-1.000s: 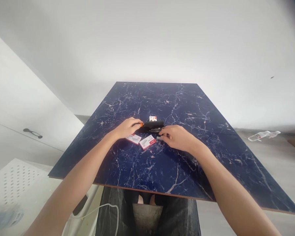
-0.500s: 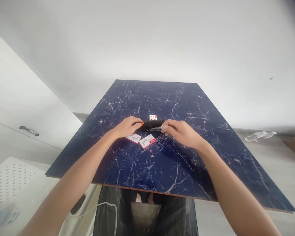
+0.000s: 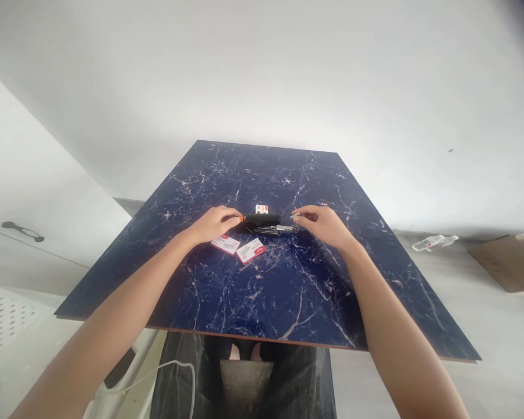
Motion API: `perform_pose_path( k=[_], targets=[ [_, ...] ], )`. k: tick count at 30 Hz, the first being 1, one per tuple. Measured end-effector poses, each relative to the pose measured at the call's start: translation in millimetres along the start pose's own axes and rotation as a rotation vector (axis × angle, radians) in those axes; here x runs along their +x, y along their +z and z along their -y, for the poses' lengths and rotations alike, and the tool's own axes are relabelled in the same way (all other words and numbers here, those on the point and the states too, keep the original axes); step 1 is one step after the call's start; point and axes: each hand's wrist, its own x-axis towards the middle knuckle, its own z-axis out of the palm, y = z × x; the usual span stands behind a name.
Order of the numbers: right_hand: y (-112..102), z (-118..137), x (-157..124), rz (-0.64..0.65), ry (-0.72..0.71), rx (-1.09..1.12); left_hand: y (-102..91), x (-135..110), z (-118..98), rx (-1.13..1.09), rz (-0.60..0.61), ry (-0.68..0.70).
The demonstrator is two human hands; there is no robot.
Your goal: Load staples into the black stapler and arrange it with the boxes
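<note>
A black stapler (image 3: 262, 219) with an orange end lies open on the blue marbled table (image 3: 262, 302), its metal magazine (image 3: 283, 228) bared toward the right. My left hand (image 3: 216, 223) grips the orange end. Just right of the stapler, my right hand (image 3: 322, 222) pinches a small pale strip (image 3: 295, 215), which looks like staples, apart from the magazine. Two flat red-and-white boxes (image 3: 250, 251) rest nearer to me, one partly beside my left wrist. Behind the stapler sits another small red-and-white box (image 3: 262, 208), partly hidden.
On the floor to the right lie a clear plastic bottle (image 3: 432, 242) and a cardboard box (image 3: 509, 262). A white cable (image 3: 179, 363) hangs by my left leg. A perforated white surface (image 3: 4, 323) stands at the lower left.
My right hand has drawn away to the right from the stapler, uncovering the end of its magazine. The left hand keeps its grip. The whole view has shifted slightly.
</note>
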Motion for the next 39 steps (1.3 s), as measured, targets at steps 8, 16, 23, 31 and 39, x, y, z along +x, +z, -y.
perform_pose_path(
  k=[8,16,23,31,39],
  targets=[
    [8,7,0,-0.026,0.005,0.036,0.7,1,0,0.005,0.001,-0.005],
    [13,5,1,-0.068,0.053,0.094,1.4,1,-1,0.003,-0.001,-0.001],
    [17,14,-2,-0.008,-0.009,0.069,1.0,1,-2,0.019,0.001,-0.018],
    [18,14,-2,-0.012,-0.032,-0.012,1.2,1,-2,0.027,-0.003,0.009],
    [20,8,1,-0.024,-0.070,-0.028,1.6,1,-4,0.031,0.000,0.009]
  ],
)
